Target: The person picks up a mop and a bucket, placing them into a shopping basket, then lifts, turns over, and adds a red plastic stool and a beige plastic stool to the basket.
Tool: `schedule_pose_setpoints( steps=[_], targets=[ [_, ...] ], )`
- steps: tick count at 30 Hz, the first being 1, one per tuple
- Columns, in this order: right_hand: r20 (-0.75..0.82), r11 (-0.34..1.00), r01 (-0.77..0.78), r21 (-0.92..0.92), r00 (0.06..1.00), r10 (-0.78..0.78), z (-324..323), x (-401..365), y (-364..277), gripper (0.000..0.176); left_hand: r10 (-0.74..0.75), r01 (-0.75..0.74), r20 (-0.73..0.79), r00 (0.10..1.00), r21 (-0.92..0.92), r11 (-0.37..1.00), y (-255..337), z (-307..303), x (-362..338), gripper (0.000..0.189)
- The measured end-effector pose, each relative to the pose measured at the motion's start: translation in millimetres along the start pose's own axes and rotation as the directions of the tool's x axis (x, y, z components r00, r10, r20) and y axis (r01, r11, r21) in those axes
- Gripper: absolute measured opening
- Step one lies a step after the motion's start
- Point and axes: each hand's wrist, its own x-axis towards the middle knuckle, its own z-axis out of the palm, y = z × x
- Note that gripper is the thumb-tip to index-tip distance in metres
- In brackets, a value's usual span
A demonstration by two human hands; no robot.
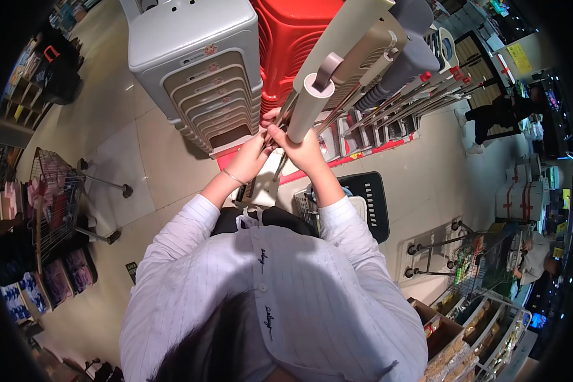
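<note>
My right hand [302, 153] is closed around the poles of long-handled cleaning tools, beside a thick cream handle [310, 109] with a grey-pink hanging loop [328, 70]. A second, longer cream handle [337, 41] rises behind it. My left hand [249, 158] grips the thin metal poles right next to the right hand, its fingers wrapped round them. Below my hands, a white flat head [263, 181] with a dark edge shows near my legs, overlapped by the poles. A bracelet [233, 176] circles my left wrist.
Stacked grey stools [194, 38] and red stools [293, 38] stand ahead. To the right are more pole-handled tools [420, 95] in a row. A black basket [377, 207] sits by my right arm. Shopping carts [54, 197] stand left and right; a person [490, 121] is at the far right.
</note>
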Motion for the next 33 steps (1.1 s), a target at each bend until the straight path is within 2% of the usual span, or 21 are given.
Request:
schedule_pose_setpoints(
  steps=[2,3,5,7,8,10,12,13,15,16,17,18,19,20,21,23,25,27,30,32,33],
  targets=[
    [-0.002,0.987,0.141,0.083,0.99,-0.141,0.7,4.1,-2.0,0.028,0.132,-0.133,-0.076,0.988,-0.01,0.991,6.1,-6.0,1.1,0.024],
    [0.005,0.987,0.141,0.083,0.99,-0.142,-0.9,5.5,-2.6,0.028,0.129,-0.131,-0.084,0.988,-0.01,0.991,7.6,-11.2,2.6,0.024],
    [0.053,0.992,0.088,0.092,0.994,-0.093,-8.1,8.3,-4.0,0.033,0.016,-0.014,0.042,0.999,-0.034,0.999,9.7,-23.3,7.6,0.025],
    [0.048,0.984,0.045,0.174,0.997,-0.054,-5.0,9.2,-10.7,0.037,0.052,-0.047,0.045,0.998,-0.102,0.994,14.6,-26.6,8.4,0.025],
    [0.05,0.984,0.044,0.174,0.997,-0.053,-3.3,9.9,-10.2,0.037,0.091,-0.081,0.05,0.995,-0.171,0.982,18.1,-27.5,8.9,0.025],
    [0.013,0.986,0.085,0.142,0.996,-0.088,-1.5,12.8,-7.2,0.04,0.071,-0.066,0.034,0.997,-0.129,0.989,23.2,-29.1,9.0,0.027],
    [-0.015,0.979,0.093,0.182,0.996,-0.091,0.4,14.7,-0.1,0.039,0.129,-0.131,-0.027,0.991,-0.237,0.963,20.3,-28.8,11.6,0.027],
    [-0.013,0.982,0.119,0.146,0.993,-0.118,0.2,15.1,-1.4,0.038,0.092,-0.09,-0.003,0.996,-0.242,0.966,18.9,-30.6,12.7,0.029],
    [-0.014,0.987,0.16,0.033,0.987,-0.16,-3.8,15.5,3.5,0.031,0.099,-0.096,-0.005,0.995,-0.285,0.954,24.6,-32.2,11.9,0.029],
    [-0.013,0.986,0.16,0.033,0.987,-0.16,-6.7,15.3,7.9,0.031,0.112,-0.107,-0.004,0.994,-0.324,0.94,30.3,-35.3,12.3,0.03],
    [0.006,0.988,0.151,-0.034,0.989,-0.151,-9.7,15.7,11.6,0.03,0.087,-0.08,0.022,0.996,-0.23,0.97,35.2,-39.8,12.7,0.03],
    [0.026,0.985,0.143,-0.101,0.99,-0.141,-9.7,16.6,6.8,0.029,0.089,-0.082,0.022,0.996,-0.229,0.97,34.3,-40.0,13.8,0.03],
    [0.026,0.984,0.144,-0.101,0.99,-0.142,-6.8,15.6,2.4,0.029,0.107,-0.102,0.022,0.994,-0.148,0.984,31.6,-39.4,14.7,0.029],
    [0.022,0.99,0.141,0.032,0.99,-0.141,-2.2,13.2,-2.6,0.028,0.124,-0.122,0.024,0.992,-0.067,0.99,29.5,-38.5,15.2,0.028],
    [0.018,0.977,0.135,0.164,0.99,-0.14,0.9,12.1,-8.0,0.028,0.124,-0.122,0.022,0.992,-0.067,0.99,28.5,-37.2,14.6,0.028],
    [0.034,0.984,0.115,0.139,0.992,-0.12,-0.3,12.1,-5.9,0.028,0.156,-0.156,-0.037,0.987,-0.007,0.988,28.6,-34.4,13.6,0.027],
    [0.047,0.989,0.094,0.115,0.994,-0.1,-1.4,12.9,-3.0,0.028,0.161,-0.162,-0.054,0.986,-0.013,0.987,30.1,-33.6,14.1,0.027],
    [0.021,0.982,0.188,0.023,0.982,-0.188,-2.3,14.8,-0.2,0.025,0.163,-0.165,-0.07,0.984,-0.019,0.986,28.0,-31.7,14.4,0.026],
    [0.055,0.978,0.209,-0.021,0.977,-0.208,-4.9,14.9,0.8,0.022,0.22,-0.228,-0.117,0.968,-0.058,0.972,21.4,-25.7,15.5,0.028],
    [0.059,0.981,0.194,-0.003,0.979,-0.194,-6.9,14.9,2.3,0.02,0.12,-0.12,-0.039,0.992,0.01,0.993,22.7,-22.3,15.9,0.022],
    [0.06,0.984,0.18,0.016,0.982,-0.18,-7.0,15.5,1.5,0.019,0.094,-0.09,0.012,0.995,-0.19,0.978,21.9,-17.6,16.4,0.045]
  ],
)
